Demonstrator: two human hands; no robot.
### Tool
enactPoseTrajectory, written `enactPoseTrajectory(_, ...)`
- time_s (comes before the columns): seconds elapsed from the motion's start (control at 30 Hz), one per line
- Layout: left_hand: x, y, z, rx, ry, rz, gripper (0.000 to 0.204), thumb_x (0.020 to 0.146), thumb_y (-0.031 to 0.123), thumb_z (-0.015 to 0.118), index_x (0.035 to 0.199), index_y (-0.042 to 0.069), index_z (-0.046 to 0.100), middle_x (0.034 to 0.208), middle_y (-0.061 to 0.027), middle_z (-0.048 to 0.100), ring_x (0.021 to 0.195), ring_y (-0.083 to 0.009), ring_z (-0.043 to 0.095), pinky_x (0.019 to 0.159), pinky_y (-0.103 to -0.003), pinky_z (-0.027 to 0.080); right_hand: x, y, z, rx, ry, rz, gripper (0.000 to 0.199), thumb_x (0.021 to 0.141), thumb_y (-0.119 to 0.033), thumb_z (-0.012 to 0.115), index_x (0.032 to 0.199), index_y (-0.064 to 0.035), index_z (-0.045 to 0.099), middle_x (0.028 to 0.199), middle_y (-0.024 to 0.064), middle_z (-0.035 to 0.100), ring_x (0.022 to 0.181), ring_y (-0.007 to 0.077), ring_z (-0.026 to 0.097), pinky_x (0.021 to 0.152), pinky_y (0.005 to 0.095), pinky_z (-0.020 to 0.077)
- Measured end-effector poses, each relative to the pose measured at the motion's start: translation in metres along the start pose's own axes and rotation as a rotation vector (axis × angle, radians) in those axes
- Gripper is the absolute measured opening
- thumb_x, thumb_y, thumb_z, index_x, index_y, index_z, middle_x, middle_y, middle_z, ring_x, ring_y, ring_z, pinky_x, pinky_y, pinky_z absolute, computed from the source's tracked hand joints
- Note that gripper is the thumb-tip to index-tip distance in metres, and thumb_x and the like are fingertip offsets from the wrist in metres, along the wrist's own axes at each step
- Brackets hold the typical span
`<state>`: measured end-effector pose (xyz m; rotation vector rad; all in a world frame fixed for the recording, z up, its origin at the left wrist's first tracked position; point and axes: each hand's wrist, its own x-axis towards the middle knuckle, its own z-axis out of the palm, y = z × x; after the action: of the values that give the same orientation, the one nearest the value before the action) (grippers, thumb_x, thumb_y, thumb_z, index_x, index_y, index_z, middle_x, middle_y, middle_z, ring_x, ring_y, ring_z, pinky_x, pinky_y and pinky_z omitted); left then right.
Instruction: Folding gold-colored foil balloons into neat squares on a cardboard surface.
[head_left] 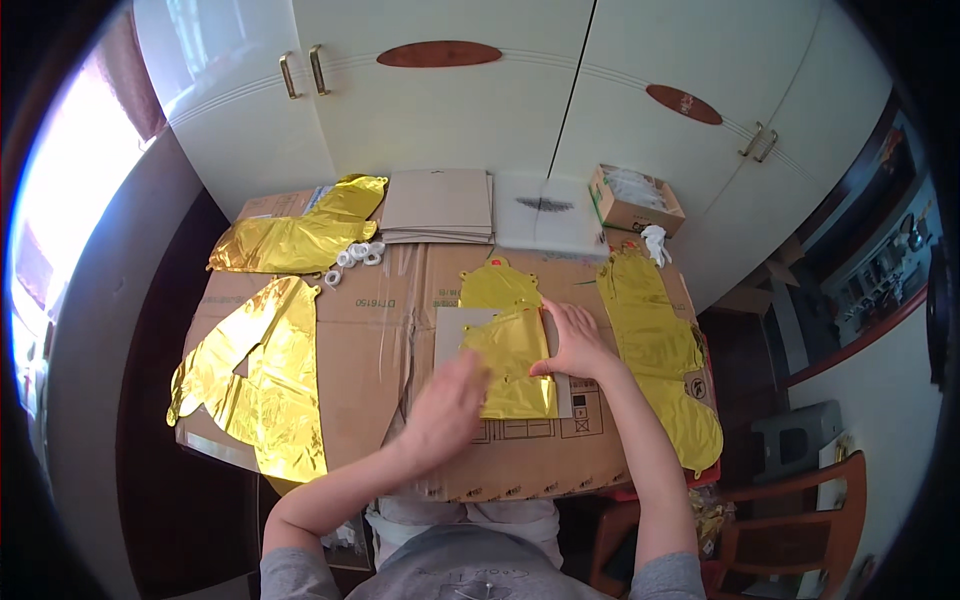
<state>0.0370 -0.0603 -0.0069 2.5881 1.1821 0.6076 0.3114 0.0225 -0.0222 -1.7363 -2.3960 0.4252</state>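
Observation:
A folded gold foil balloon [512, 362] lies on a grey card sheet [452, 330] in the middle of the cardboard-covered table [380, 320]. My left hand [450, 400] presses flat on the foil's lower left part, blurred. My right hand [572, 340] rests on the foil's right edge with fingers spread along it. Another flat gold foil piece [497, 285] sits just behind the card.
More gold foil balloons lie at the left [262, 380], back left [300, 235] and right [660, 340]. A stack of grey cards [438, 205], a clear bag [545, 212], a small open box [634, 200] and white rings [358, 255] sit at the back. A wooden chair [800, 510] stands right.

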Motion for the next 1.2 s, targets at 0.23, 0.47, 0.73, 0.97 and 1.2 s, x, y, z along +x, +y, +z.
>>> enactPoseTrajectory(0.23, -0.01, 0.049, 0.036, 0.101, -0.235, 0.372, 0.079, 0.092, 0.062, 0.043, 0.146, 0.005, 0.038, 0.154, -0.0106, 0.035, 0.138, -0.037, 0.036, 0.111, -0.059, 0.027, 0.001, 0.004, 0.003, 0.028, 0.052, -0.06, 0.125, 0.055, -0.071, 0.079, 0.148, -0.0058, 0.025, 0.145, 0.0192, 0.04, 0.139, 0.0338, 0.034, 0.117, 0.0483, 0.0198)
enactPoseTrajectory(0.47, -0.003, 0.034, 0.033, 0.22, -0.251, 0.283, 0.083, 0.086, 0.078, 0.033, 0.15, 0.025, 0.036, 0.156, -0.0044, 0.032, 0.144, -0.0407, 0.025, 0.105, -0.075, 0.017, 0.001, 0.003, 0.004, 0.054, 0.048, -0.048, 0.123, 0.055, -0.063, 0.084, 0.148, -0.0071, 0.025, 0.146, 0.0182, 0.038, 0.139, 0.0367, 0.032, 0.117, 0.0487, 0.0213)
enactPoseTrajectory(0.73, 0.003, 0.021, 0.033, 0.235, -0.256, 0.224, 0.082, 0.085, 0.081, 0.032, 0.151, 0.032, 0.034, 0.156, -0.004, 0.033, 0.144, -0.0436, 0.022, 0.105, -0.078, 0.01, 0.001, 0.005, 0.004, 0.072, 0.03, -0.036, 0.123, 0.055, -0.063, 0.084, 0.148, -0.0079, 0.026, 0.147, 0.0189, 0.037, 0.139, 0.0372, 0.031, 0.117, 0.0484, 0.0213)
enactPoseTrajectory(0.97, 0.01, 0.002, 0.033, 0.236, -0.214, 0.196, 0.083, 0.084, 0.081, 0.033, 0.152, 0.033, 0.031, 0.156, -0.0059, 0.032, 0.144, -0.0461, 0.021, 0.106, -0.077, 0.008, 0.0, 0.002, 0.003, 0.064, 0.019, -0.026, 0.121, 0.058, -0.062, 0.082, 0.149, -0.0076, 0.025, 0.148, 0.0188, 0.036, 0.141, 0.035, 0.03, 0.119, 0.0483, 0.0183)
enactPoseTrajectory(1.2, 0.01, 0.003, 0.036, 0.256, -0.216, 0.158, 0.087, 0.082, 0.082, 0.036, 0.153, 0.031, 0.03, 0.156, -0.011, 0.032, 0.142, -0.0519, 0.019, 0.106, -0.077, 0.009, -0.007, 0.004, -0.014, 0.127, -0.137, -0.126, 0.135, 0.048, -0.055, 0.089, 0.152, -0.0081, 0.016, 0.156, 0.0227, 0.023, 0.148, 0.0355, 0.013, 0.122, 0.0469, 0.0075)
